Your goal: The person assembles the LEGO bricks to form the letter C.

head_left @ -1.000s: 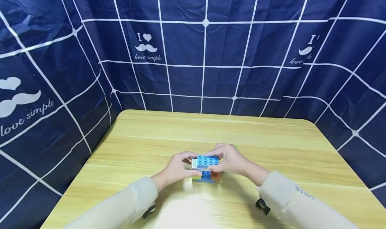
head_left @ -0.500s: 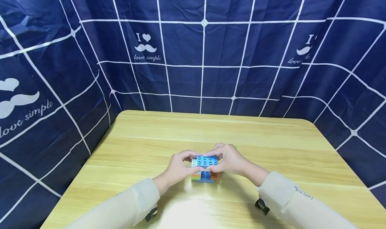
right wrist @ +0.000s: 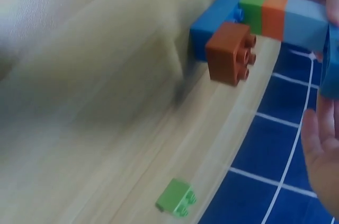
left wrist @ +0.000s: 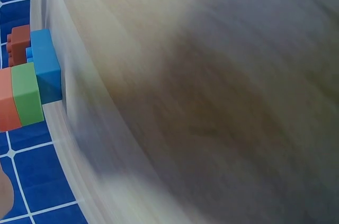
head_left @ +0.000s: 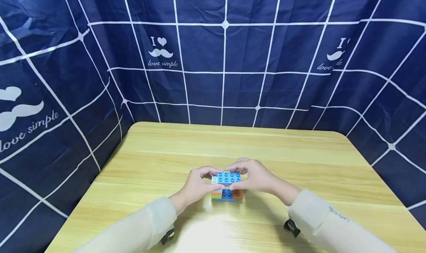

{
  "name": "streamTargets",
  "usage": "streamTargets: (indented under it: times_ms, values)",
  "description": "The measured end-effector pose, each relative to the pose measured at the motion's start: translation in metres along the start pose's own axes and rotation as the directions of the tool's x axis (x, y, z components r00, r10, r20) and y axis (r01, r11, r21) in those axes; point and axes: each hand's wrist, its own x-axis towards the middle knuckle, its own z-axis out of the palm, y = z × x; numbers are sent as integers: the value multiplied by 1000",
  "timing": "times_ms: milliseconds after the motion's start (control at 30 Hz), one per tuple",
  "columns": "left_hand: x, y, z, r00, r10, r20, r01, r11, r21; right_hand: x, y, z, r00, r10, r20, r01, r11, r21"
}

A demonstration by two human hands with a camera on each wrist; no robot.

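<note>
Between both hands stands a small build of toy building bricks. Its top is a blue brick with two rows of studs, over a light blue brick. Below come an orange brick and a green brick, then a lower blue brick on the table. A brown brick sits on the lower blue brick's other end. My left hand pinches the build's left side near the top. My right hand holds the top brick's right end between thumb and fingers.
A loose light green brick lies on the wooden table, mostly hidden behind the right hand in the head view. A dark blue curtain with white lines surrounds the table's back and sides.
My left thumb and fingers have shifted right along the top bricks. The right hand has edged slightly right over the last half second. The build stays in nearly the same place.
</note>
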Motion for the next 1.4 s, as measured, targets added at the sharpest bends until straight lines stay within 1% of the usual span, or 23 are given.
streamTargets:
  times_ms: [67, 167, 233, 333, 433, 500, 633, 733, 800, 867, 1000, 1100, 1200, 1233, 1400]
  values:
    - [0, -3, 0, 1000, 2, 1, -2, 1000, -2, -1, 5, -4, 1000, -13, -20, 14, 1000, 22]
    - [0, -5, -1, 1000, 4, 6, -4, 1000, -2, -2, 14, -11, 996, -2, -86, 8, 998, 67]
    - [0, -5, -1, 1000, 4, 8, -4, 1000, 0, -2, 21, -15, 990, 33, -140, -21, 996, 88]
    - [0, -6, -1, 1000, -3, 10, 3, 1000, 3, -4, 33, -21, 971, 104, -213, -74, 987, 142]
    - [0, -5, -1, 1000, -22, 7, 22, 1000, 9, -8, 48, -25, 951, 176, -255, -127, 972, 196]
    - [0, -3, -1, 999, -40, 2, 40, 999, 13, -10, 59, -26, 938, 212, -273, -159, 966, 204]
    - [-2, 8, -1, 998, -69, 1, 69, 998, 7, -19, 82, -27, 920, 267, -288, -218, 957, 191]
    - [-4, 18, -1, 997, -77, 6, 77, 997, -3, -24, 97, -26, 908, 307, -285, -269, 949, 166]
    - [-5, 21, -1, 997, -78, 6, 78, 997, -6, -26, 104, -24, 900, 328, -287, -298, 943, 146]
    - [-4, 19, -1, 997, -79, 4, 79, 997, -9, -28, 111, -23, 894, 338, -293, -316, 941, 120]
    - [-1, 7, 1, 997, -76, 5, 76, 997, -3, -32, 122, -19, 883, 356, -305, -348, 934, 81]
    - [0, 1, 1, 998, -67, 11, 67, 998, -2, -34, 128, -16, 875, 373, -308, -368, 927, 75]
    - [1, 0, 1, 998, -55, 11, 55, 998, -3, -34, 130, -13, 874, 375, -309, -369, 926, 80]
    - [0, 3, 1, 998, -57, 10, 57, 998, -2, -33, 130, -13, 873, 375, -311, -370, 926, 79]
    - [-5, 30, 0, 998, -59, 6, 59, 998, -9, -31, 130, -11, 875, 377, -305, -378, 924, 58]
